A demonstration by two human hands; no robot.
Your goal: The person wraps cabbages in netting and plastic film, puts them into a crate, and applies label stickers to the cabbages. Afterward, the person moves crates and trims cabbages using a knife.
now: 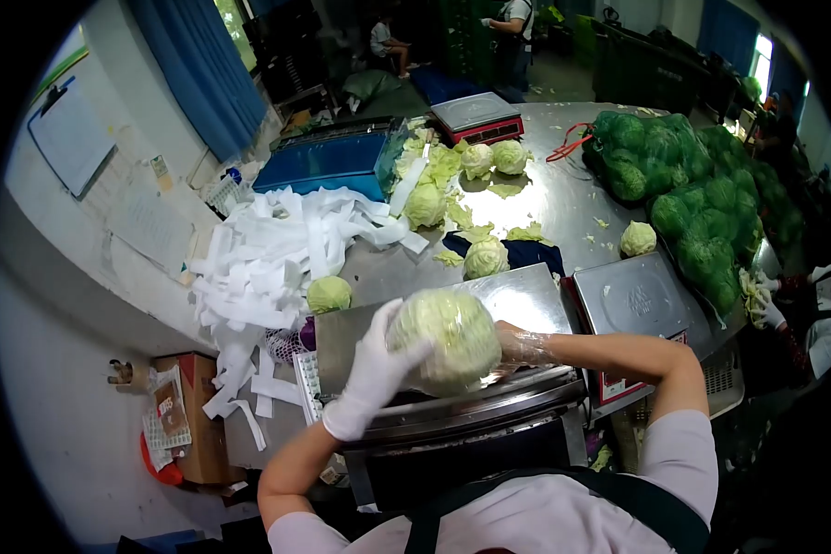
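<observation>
A large pale-green cabbage [445, 340], shiny as if under clear film, is above the steel top of a wrapping machine [471, 420]. My left hand [383, 365], in a white glove, grips its left side with thumb and fingers spread around it. My right hand [519, 345] is against the cabbage's lower right side, with crinkled clear plastic at the wrist. The cabbage hides its fingers. Just beyond stands a smaller cabbage [486, 258] near a dark cloth [535, 255]. Another small cabbage [329, 295] lies to the left.
White strips [277, 249] are heaped at left, beside a blue machine [328, 166]. A scale [632, 295] stands at right, another scale [476, 115] at the back. Green net sacks of cabbages [642, 157] line the right side. A co-worker's gloved hand [768, 309] is at far right.
</observation>
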